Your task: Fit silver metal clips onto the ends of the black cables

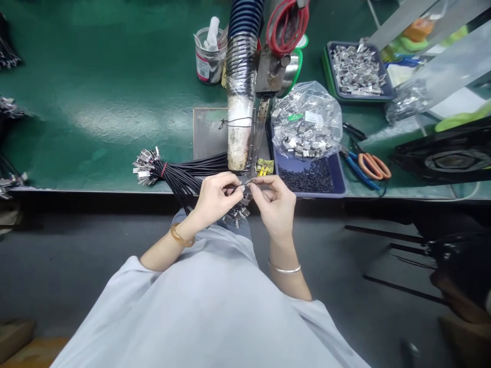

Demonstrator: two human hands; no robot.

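Just in front of the bench edge, my left hand (pixel 218 198) pinches a thin black cable (pixel 233 187) between thumb and fingers. My right hand (pixel 276 203) meets it fingertip to fingertip, thumb and forefinger pressed together at the cable's end. Whatever sits in that right pinch is too small to make out. Beneath and left of my hands lies a bundle of black cables (pixel 182 176), tied with a red band, with metal connectors (pixel 144 166) at its left end. More metal connectors (pixel 238 210) hang below my left fingers.
A ribbed hose with a pale nozzle (pixel 238 133) comes down right above my hands. Right of it, a blue tray (pixel 341 186) holds small black pieces under a bag of metal connectors (pixel 307 120). Pliers (pixel 360 168), another parts tray (pixel 388 94) and a tub (pixel 209 64) stand around.
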